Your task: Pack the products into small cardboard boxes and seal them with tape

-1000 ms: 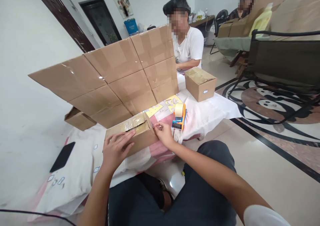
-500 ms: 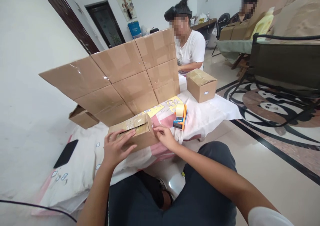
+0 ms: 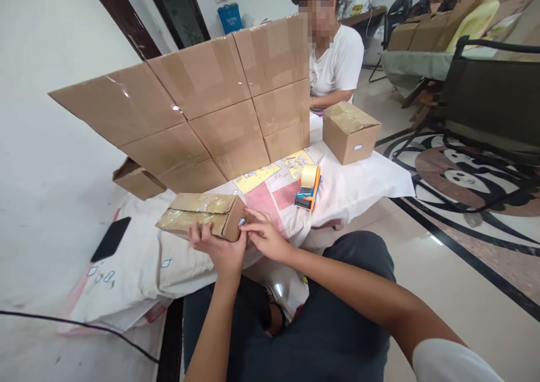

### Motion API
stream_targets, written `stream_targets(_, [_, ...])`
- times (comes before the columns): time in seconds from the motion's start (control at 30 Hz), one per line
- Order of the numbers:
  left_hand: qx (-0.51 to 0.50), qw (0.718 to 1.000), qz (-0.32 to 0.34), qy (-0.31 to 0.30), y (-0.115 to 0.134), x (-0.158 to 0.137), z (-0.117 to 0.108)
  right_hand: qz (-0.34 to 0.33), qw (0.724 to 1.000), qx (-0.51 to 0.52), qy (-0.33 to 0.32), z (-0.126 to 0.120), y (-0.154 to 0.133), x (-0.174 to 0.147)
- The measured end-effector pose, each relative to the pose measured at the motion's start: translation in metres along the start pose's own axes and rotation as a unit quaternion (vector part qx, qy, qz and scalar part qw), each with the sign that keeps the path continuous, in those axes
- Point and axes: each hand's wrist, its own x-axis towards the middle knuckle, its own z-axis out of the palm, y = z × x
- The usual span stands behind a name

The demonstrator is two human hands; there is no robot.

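Note:
My left hand (image 3: 219, 250) is closed around the near side of a small taped cardboard box (image 3: 198, 202), its fingertips on the lower edge of the top and its thumb by the right end. The box is lifted and tilted toward me over the cloth. At its right end is a small white label with a blue border (image 3: 241, 222). My right hand (image 3: 268, 238) has its fingertips on this label, with the index finger along the box's edge. An orange and blue tape dispenser (image 3: 307, 188) lies on the cloth to the right.
A large cardboard panel (image 3: 219, 100) stands behind the box. Another closed box (image 3: 352, 131) with a label sits at the right, and an open box (image 3: 138, 179) at the left. A black phone-like slab (image 3: 110, 239) lies on the cloth (image 3: 139, 269). Someone in white (image 3: 337, 61) sits opposite.
The box has been raised and tilted toward me. My left hand went from lying on its top to gripping its near side. My right hand moved along with its right end.

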Motion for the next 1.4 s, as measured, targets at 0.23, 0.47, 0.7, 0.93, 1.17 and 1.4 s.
stream_targets(0.23, [-0.024,0.999,-0.022,0.000,0.001,-0.001,0.005,0.000,0.999,0.039,0.015,-0.011,0.005,0.025])
stream_targets(0.47, [-0.031,0.999,-0.020,-0.003,-0.002,0.001,0.006,0.016,0.996,0.065,-0.066,-0.008,0.030,0.052])
stream_targets(0.7, [-0.081,0.996,0.039,-0.010,-0.017,0.005,-0.010,-0.020,0.998,0.031,-0.056,0.000,0.020,0.042])
stream_targets(0.93, [-0.145,0.981,0.131,0.007,0.041,0.050,-0.032,-0.092,0.994,-0.042,0.031,-0.063,-0.050,0.033])
stream_targets(1.17, [-0.391,0.896,0.180,-0.106,0.198,0.059,0.012,-0.059,0.940,-0.200,0.272,-0.208,-0.099,-0.039])
stream_targets(1.4, [-0.535,0.782,0.194,-0.255,0.295,-0.002,0.101,0.052,0.878,-0.289,0.378,-0.297,-0.043,-0.118])
